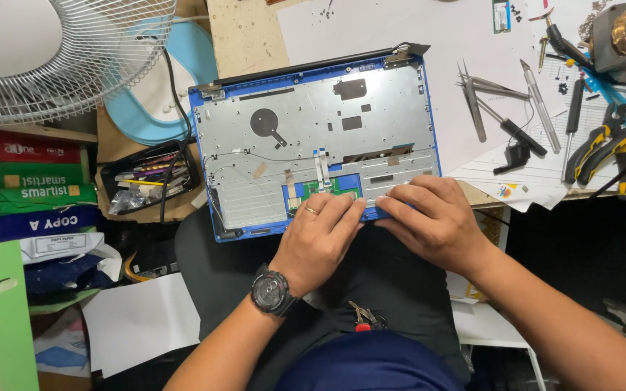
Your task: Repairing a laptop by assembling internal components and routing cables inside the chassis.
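Observation:
An opened blue laptop base (313, 123) lies upside down with its grey metal inner plate showing, partly on the desk and partly over my lap. My left hand (320, 235), with a ring and a black wristwatch, rests fingers down on the near edge by the green touchpad board (324, 190). My right hand (432, 221) presses on the same near edge just to the right, fingertips touching the left hand's. Both hands' fingers lie flat on the frame. Whether anything small is pinched between them is hidden.
Tweezers, screwdrivers and picks (501, 101) lie on white paper at right, with yellow-handled pliers (610, 145) beyond. A white fan (52, 51) stands at upper left, a black tray of small tools (150, 181) below it, stacked paper reams (30, 188) at left. Small red-handled pliers (362, 318) rest on my lap.

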